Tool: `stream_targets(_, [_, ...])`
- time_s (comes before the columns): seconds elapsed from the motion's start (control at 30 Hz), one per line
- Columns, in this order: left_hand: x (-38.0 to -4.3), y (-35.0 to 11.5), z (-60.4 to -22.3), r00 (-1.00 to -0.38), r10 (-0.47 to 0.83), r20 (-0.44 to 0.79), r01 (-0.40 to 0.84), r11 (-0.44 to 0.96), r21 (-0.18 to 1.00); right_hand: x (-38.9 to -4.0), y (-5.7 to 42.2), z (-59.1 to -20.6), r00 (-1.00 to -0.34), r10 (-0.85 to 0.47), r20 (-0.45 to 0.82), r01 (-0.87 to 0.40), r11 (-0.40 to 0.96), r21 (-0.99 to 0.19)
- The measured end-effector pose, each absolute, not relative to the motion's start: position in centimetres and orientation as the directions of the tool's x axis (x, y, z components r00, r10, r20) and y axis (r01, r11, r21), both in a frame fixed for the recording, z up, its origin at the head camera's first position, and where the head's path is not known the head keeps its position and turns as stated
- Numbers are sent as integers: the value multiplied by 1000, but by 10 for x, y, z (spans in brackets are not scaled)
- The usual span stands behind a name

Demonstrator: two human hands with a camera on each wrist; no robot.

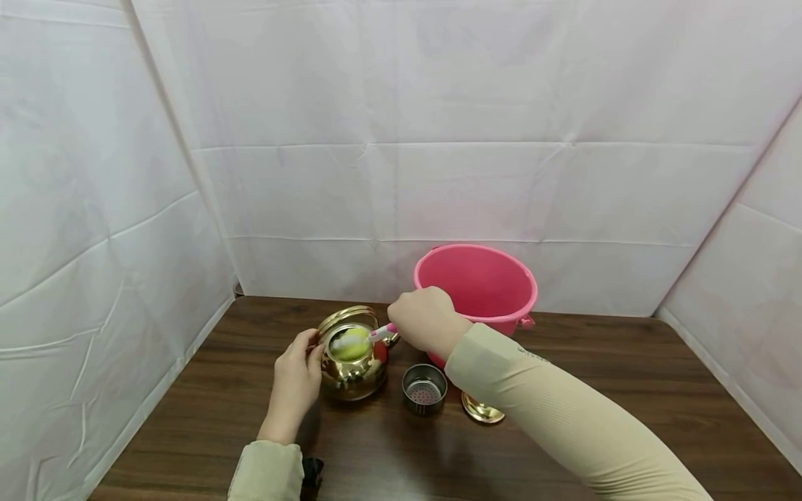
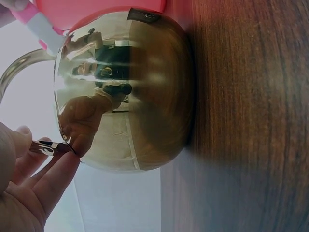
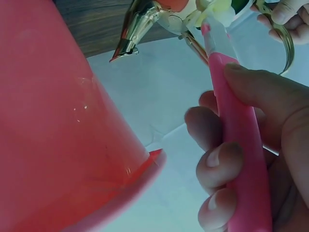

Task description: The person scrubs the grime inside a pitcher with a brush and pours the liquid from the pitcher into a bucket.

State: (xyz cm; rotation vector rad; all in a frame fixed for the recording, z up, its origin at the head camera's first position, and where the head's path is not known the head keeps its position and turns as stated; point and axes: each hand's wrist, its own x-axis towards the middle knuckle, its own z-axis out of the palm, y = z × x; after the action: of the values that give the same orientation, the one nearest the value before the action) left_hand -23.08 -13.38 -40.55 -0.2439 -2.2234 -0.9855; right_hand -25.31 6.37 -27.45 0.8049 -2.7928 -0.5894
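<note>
A shiny gold kettle (image 1: 354,381) stands upright on the table, its lid off and its arched handle (image 2: 21,65) raised. My left hand (image 1: 297,379) pinches the base of that handle at the kettle's left side. In my right hand (image 1: 428,319) I grip the pink handle of a brush (image 3: 240,140), thumb laid along it. The brush's yellow-green head (image 1: 352,344) is in the kettle's round opening; its lower part is hidden inside. The gold spout (image 3: 137,29) points toward the bucket in the right wrist view.
A pink bucket (image 1: 482,278) stands behind and right of the kettle, close to my right hand. In front are a metal strainer cup (image 1: 424,386) with a perforated base and a gold lid (image 1: 481,409), partly covered by my sleeve. White sheets (image 1: 438,195) enclose the wooden table (image 1: 207,410).
</note>
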Motion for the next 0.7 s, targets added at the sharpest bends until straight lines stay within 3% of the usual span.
stream_targets(0.7, [-229, -132, -406, -740, -107, 664, 420, 698, 580, -248, 57, -280, -769, -627, 122, -518, 723, 457])
